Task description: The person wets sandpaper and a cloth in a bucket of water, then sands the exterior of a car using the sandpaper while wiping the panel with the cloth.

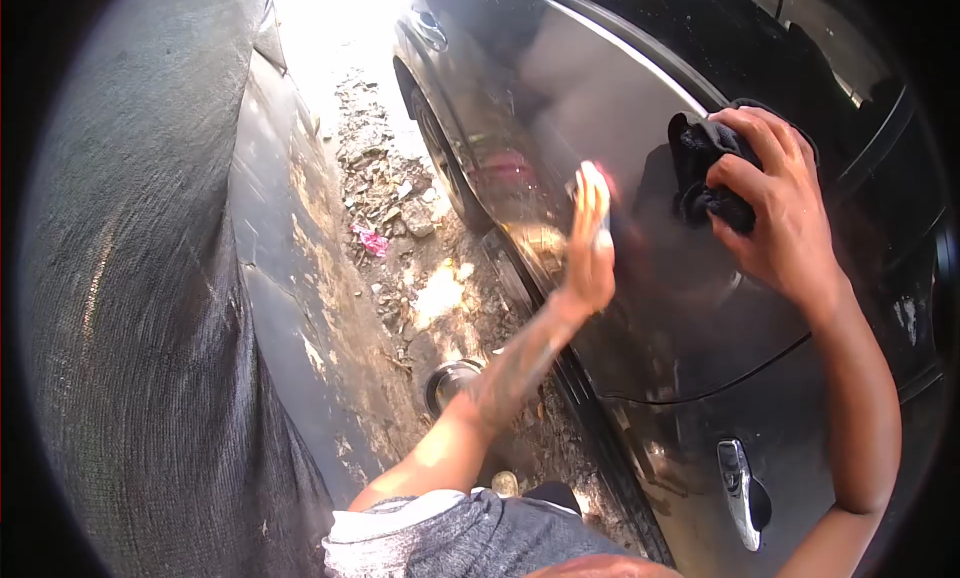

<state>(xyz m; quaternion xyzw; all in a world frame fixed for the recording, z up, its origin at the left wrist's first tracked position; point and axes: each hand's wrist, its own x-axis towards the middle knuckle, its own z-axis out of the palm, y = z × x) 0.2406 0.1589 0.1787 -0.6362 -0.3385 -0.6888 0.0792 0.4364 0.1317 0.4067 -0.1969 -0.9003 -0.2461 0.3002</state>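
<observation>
My right hand (775, 193) is closed around a bunched black cloth (692, 163) on the upper part of a dark car door (650, 308), just below the window trim. Lower and further left, my left hand (592, 240) has its fingers stretched out and holds nothing. Its palm faces the door panel; whether it touches the paint I cannot tell. The glossy door reflects my arms and clothing. A chrome door handle (740, 493) sits below my right forearm.
A narrow strip of rubble ground (400, 208) runs between the car and a stained wall (300, 268). Dark mesh fabric (140, 278) hangs at left. A round dark-rimmed container (440, 386) stands near my feet; a pink scrap (372, 240) lies further off.
</observation>
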